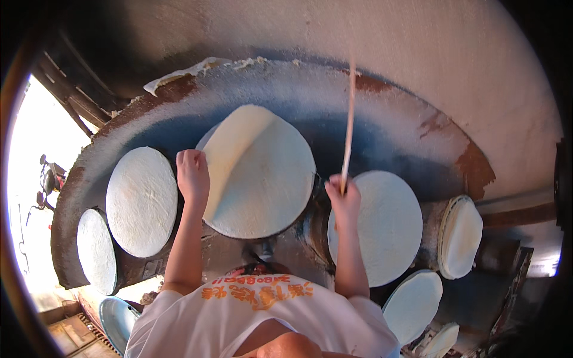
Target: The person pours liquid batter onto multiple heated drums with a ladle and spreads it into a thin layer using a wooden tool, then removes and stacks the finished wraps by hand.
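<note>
In the middle lies a large, thin, round flatbread, pale cream, on a dark round griddle whose rim shows below it. Its left part is raised along a slanting crease. At its left edge is my left hand, its fingers closed in a pinch on the flatbread. My right hand is wrapped around the lower end of a long, thin wooden stick, which points away from me. Beneath that hand and forearm lies another round white flatbread, just right of the middle one.
Two more white rounds, a larger and a smaller, sit at left. Several others, including one round, lie at right. Behind them curves a wide, worn metal rim with dried dough. A pale blue basin stands at lower left.
</note>
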`<state>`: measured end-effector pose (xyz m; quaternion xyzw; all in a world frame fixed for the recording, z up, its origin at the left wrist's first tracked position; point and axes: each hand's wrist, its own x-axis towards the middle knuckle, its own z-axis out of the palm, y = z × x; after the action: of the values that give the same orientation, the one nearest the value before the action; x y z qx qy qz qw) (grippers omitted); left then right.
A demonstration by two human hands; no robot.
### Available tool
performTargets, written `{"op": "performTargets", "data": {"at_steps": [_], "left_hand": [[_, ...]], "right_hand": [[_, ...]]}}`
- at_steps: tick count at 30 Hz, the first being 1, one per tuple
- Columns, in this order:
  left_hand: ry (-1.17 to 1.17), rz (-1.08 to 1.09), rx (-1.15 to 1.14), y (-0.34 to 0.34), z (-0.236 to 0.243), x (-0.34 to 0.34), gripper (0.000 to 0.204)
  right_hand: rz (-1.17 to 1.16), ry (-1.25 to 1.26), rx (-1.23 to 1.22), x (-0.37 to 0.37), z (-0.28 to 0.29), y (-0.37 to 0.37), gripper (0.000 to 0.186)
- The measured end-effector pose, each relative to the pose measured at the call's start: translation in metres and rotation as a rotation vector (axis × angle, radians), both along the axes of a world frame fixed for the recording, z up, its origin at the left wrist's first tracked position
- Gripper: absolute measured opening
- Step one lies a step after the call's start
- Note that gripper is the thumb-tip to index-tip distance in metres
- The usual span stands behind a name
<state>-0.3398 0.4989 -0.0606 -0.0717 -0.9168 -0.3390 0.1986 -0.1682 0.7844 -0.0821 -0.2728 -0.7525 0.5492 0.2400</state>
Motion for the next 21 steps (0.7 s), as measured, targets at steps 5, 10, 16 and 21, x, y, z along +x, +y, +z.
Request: {"op": "performTargets", "data": {"at_steps": [5,10,16,21], "left_hand": [[0.142,-0.135,0.047,-0.003,0.021,0.049,0.007],[0.174,-0.128,0.116,-0.020,0.027,0.086,0.005],[0.302,-0.071,0.149,-0.056,0.018,0.108,0.008],[0.352,-0.063,0.279,-0.072,0.014,0.122,0.008]], "right_hand": [[0.225,0.020,0.305,-0.105,0.029,0.033,0.028],[0.434,0.013,0.194,-0.143,0.046,0.044,0.043],[0.556,0.003,0.192,-0.112,0.077,0.033,0.027],[0.392,0.078,0.403,-0.040,0.113,0.008,0.023]]}}
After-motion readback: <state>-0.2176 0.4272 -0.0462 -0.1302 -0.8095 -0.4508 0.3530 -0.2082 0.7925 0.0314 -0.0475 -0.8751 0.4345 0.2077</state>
